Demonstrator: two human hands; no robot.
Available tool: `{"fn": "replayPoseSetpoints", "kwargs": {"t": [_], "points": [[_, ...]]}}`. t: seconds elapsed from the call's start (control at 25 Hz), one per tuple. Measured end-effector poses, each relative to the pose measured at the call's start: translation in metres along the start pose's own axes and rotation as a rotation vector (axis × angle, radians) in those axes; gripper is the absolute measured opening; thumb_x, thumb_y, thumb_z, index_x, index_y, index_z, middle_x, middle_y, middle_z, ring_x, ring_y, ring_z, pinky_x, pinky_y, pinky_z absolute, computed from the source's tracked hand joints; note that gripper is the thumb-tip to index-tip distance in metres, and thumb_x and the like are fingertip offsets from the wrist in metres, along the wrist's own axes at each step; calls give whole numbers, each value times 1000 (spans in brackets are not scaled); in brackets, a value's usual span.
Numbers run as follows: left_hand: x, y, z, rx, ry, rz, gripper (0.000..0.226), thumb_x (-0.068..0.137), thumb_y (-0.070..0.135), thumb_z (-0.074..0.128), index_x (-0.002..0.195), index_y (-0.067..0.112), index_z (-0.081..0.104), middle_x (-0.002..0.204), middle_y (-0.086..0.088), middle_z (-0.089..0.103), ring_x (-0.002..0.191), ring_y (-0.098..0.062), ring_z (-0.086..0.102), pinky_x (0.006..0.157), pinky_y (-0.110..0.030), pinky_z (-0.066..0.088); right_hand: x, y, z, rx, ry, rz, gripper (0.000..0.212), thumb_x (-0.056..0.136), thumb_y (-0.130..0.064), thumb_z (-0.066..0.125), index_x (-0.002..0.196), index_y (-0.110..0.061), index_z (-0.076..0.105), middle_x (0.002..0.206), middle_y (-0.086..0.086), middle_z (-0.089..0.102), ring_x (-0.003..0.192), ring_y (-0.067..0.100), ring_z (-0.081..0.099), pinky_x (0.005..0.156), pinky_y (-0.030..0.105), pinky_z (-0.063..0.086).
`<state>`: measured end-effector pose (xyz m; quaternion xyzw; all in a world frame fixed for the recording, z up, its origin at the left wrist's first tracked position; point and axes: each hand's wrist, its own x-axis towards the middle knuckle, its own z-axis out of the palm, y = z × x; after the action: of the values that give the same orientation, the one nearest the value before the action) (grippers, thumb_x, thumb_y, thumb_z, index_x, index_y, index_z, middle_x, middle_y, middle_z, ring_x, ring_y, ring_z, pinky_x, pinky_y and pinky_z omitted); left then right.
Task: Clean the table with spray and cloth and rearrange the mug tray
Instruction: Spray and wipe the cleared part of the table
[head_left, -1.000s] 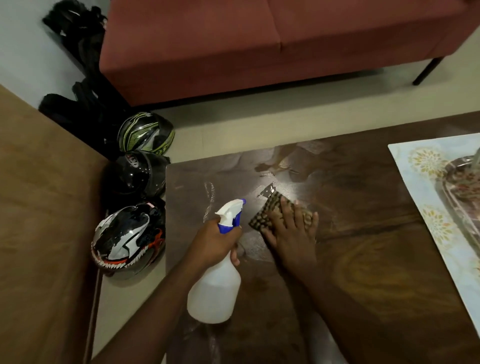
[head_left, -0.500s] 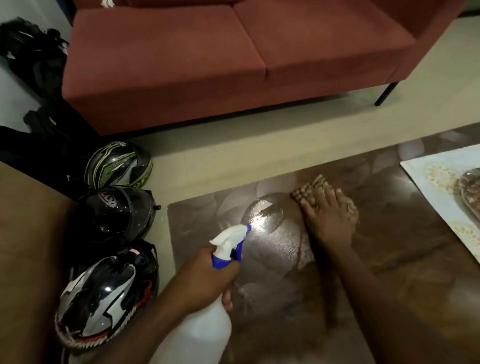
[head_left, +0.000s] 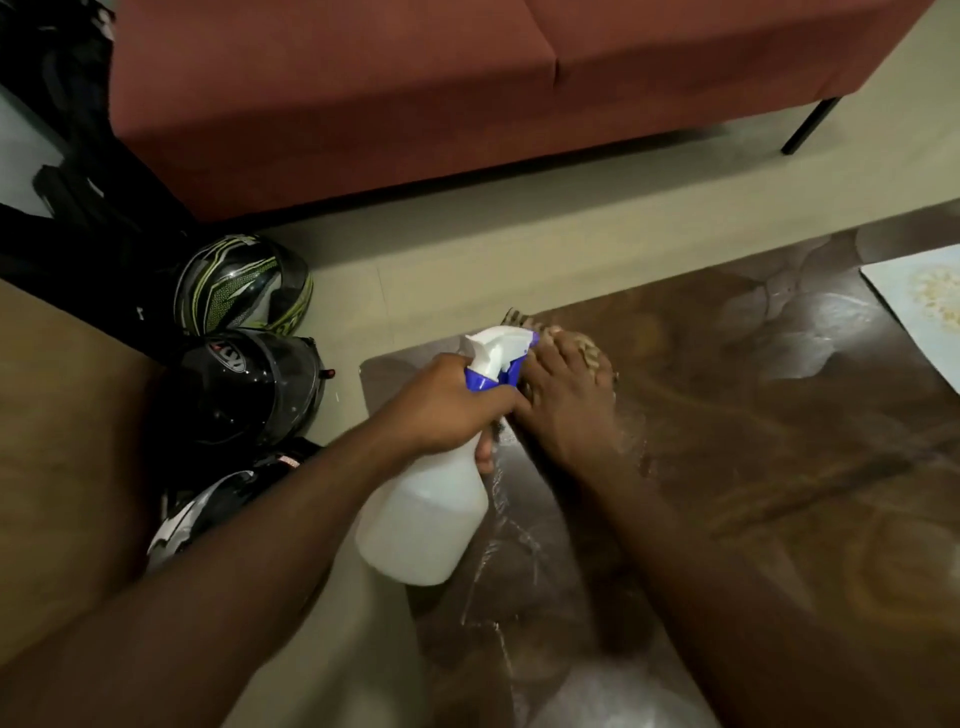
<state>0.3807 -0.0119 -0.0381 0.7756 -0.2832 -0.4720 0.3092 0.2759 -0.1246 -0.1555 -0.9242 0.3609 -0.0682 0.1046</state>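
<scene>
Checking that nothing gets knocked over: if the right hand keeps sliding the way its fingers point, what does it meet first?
Probably nothing: beyond the right hand and cloth comes the table edge, then floor.

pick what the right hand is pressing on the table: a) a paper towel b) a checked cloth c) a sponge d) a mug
b, the right hand lies flat on a checked cloth at the far edge of the table, while the left hand grips the spray bottle.
</scene>
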Motion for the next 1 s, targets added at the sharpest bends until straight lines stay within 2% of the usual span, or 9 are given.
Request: {"fn": "replayPoseSetpoints", "kwargs": {"t": [0.08,0.24,0.4,0.56,0.68,0.76,0.84,0.92,1.0], "points": [[1,5,-5,-43,-25,-11,26,87,15,56,66,4,66,57,-19,67,55,-27,69,61,-28,58,-17,31,-7,-82,0,-99,52,90,-57,32,134,-34,47,148,-6,41,138,19,33,106,55,28],[9,6,-16,-145,-92,-42,23,85,14,59,88,-6,68,53,-16,61,50,-29,65,61,-37,59,38,26,-21,28,3,266,47,91,-54,32,135,-38,40,152,-7,30,141,21,21,108,56,15],[10,0,-9,-72,-175,-13,39,84,16,58,105,-16,63,52,-16,61,52,-31,65,66,-44,59,-32,26,2,-44,21,-120,51,89,-55,38,133,-31,49,145,-4,45,137,22,34,107,56,25],[-5,8,5,-120,-266,9,37,85,14,55,112,-10,62,51,-14,59,50,-30,62,67,-44,57,-15,72,-33,19,43,369,51,90,-57,34,136,-36,43,151,-4,34,141,21,25,110,55,19],[-13,14,31,-113,-255,37,15,89,5,54,94,0,68,50,-15,58,45,-29,59,62,-43,57,-61,37,-17,-11,64,97,54,88,-56,32,132,-28,50,145,1,45,137,24,35,106,56,28],[-24,21,48,-86,-293,30,13,87,5,56,85,-3,66,49,-16,58,45,-29,59,65,-47,58,-121,68,-18,-76,75,-40,52,88,-57,35,130,-31,53,142,-2,49,135,22,40,104,57,33],[-36,26,64,-85,-332,20,19,84,9,57,83,-8,65,49,-15,58,48,-30,61,69,-50,58,-124,104,-38,-23,109,185,51,87,-58,35,130,-35,51,145,-5,45,136,20,36,105,56,30],[-38,30,77,-62,-314,42,34,88,5,53,58,9,69,48,-14,58,50,-30,61,70,-46,58,-112,91,-42,11,104,419,50,87,-55,36,131,-36,49,147,-5,42,137,22,34,106,56,26],[-44,32,96,-59,-321,74,54,91,0,48,45,17,69,47,-13,57,49,-29,60,67,-38,57,-142,67,-29,-21,162,260,47,87,-51,41,128,-31,54,142,-2,49,132,24,43,103,58,32]]}}
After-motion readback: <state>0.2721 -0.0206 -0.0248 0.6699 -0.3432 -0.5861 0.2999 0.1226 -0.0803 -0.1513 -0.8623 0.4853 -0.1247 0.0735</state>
